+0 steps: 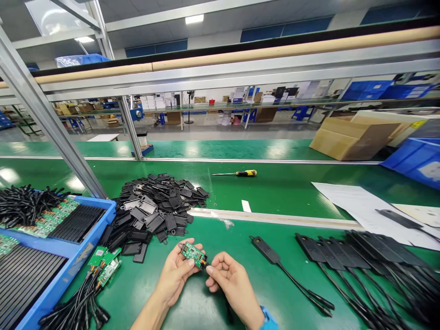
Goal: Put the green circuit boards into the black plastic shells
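My left hand (174, 273) holds a small green circuit board (193, 255) between thumb and fingers, tilted, with a small display at its upper left end. A loop sticks out at that end, perhaps from a black case half under the board. My right hand (231, 280) is closed in a pinch on the black cable (204, 265) where its wires meet the board; the cable hangs down below the palm. Right of my hands lies one closed black device (264, 250) with a split cable. Loose circuit boards with cables (109, 266) lie to the left.
A heap of black plastic case parts (161, 208) lies behind my hands. Blue trays (110, 211) of boards and black parts stand left. Finished-looking black devices (343, 250) lie in a row at right. Behind are a yellow-black screwdriver (246, 173), paper sheets (347, 201) and a cardboard box (338, 137).
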A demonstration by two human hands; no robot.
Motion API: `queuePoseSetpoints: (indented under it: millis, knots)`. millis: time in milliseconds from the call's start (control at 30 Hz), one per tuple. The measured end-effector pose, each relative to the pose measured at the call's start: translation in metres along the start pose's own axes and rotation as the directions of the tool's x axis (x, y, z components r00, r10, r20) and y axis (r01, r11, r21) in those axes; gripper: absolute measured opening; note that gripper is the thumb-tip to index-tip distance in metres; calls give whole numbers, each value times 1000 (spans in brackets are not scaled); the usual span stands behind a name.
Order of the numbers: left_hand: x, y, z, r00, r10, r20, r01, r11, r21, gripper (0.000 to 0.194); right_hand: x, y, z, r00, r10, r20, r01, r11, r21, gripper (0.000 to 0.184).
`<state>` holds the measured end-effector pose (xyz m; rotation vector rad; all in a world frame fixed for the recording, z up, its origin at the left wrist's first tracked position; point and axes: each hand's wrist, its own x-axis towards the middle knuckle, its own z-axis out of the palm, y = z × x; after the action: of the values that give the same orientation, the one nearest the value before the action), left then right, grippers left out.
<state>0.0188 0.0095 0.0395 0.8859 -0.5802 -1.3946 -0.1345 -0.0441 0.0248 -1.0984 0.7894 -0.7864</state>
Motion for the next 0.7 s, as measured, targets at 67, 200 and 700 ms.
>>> queuePoseSetpoints:
  millis: [67,200,700]
  knots:
    - [0,1,1,1000,-7,16,7,1000,-17,54,0,0,0,1000,28,11,-28,999,15,48]
    - [2,-3,1,1000,-8,-6,7,999,-36,49,2,3,1,999,39,8,-40,999,19,50]
    - [5,-31,-7,960,169,-223,-122,970,209,37,3,24,1,990,68,124,-16,925,-379,45]
